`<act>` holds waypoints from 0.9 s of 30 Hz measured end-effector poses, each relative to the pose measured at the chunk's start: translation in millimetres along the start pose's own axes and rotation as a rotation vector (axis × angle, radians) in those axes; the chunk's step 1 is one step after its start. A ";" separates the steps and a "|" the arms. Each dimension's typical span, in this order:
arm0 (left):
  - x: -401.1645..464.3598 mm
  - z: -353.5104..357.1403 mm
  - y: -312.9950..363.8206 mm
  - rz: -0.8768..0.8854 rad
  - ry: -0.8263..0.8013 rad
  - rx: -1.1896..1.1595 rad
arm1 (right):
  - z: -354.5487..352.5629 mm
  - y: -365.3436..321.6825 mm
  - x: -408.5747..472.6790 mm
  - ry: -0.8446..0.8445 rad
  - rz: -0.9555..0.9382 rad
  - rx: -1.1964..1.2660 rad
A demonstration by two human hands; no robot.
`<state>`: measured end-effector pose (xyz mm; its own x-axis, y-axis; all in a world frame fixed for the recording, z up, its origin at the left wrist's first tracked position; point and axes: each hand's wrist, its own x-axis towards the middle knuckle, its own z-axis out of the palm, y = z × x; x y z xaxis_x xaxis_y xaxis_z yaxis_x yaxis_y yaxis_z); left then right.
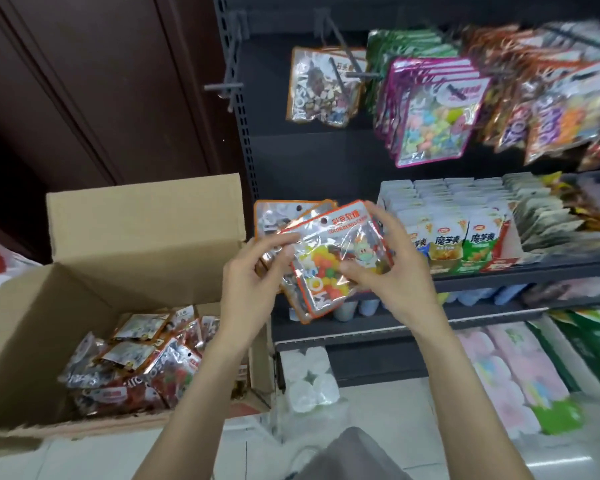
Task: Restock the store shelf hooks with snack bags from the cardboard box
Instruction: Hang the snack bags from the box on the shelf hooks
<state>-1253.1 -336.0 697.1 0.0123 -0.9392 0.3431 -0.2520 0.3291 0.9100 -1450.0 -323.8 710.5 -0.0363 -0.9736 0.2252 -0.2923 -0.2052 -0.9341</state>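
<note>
I hold a small stack of orange-edged clear snack bags [329, 251] in front of the shelf, the front one showing coloured candies. My left hand [253, 278] pinches the stack at its left side. My right hand [392, 268] grips its right edge, thumb on the front. An open cardboard box [142, 233] at lower left holds several more bags [136, 362]. Up on the dark shelf back, one matching bag [323, 86] hangs on a grey hook [340, 53]; another hook [222, 87] to its left is bare.
Pink-edged bags [433, 112] and other packs hang to the right. A shelf [499, 275] below carries rows of small snack packets. Lower shelves hold cups and pastel packs. A dark wooden wall stands left of the rack.
</note>
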 end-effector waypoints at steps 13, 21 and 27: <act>29.3 -70.6 18.7 0.127 0.261 0.184 | 84.1 -58.9 89.7 0.110 -0.384 -0.038; 49.6 -87.7 5.4 0.144 0.231 0.282 | 108.3 -57.6 105.9 0.085 -0.230 -0.067; 57.4 -95.1 -7.8 0.121 0.240 0.345 | 122.4 -59.5 130.8 0.169 -0.186 -0.109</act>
<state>-1158.4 -383.2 731.9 0.1771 -0.8334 0.5236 -0.5731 0.3451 0.7433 -1320.4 -451.1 761.6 -0.1288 -0.8879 0.4416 -0.4101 -0.3577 -0.8389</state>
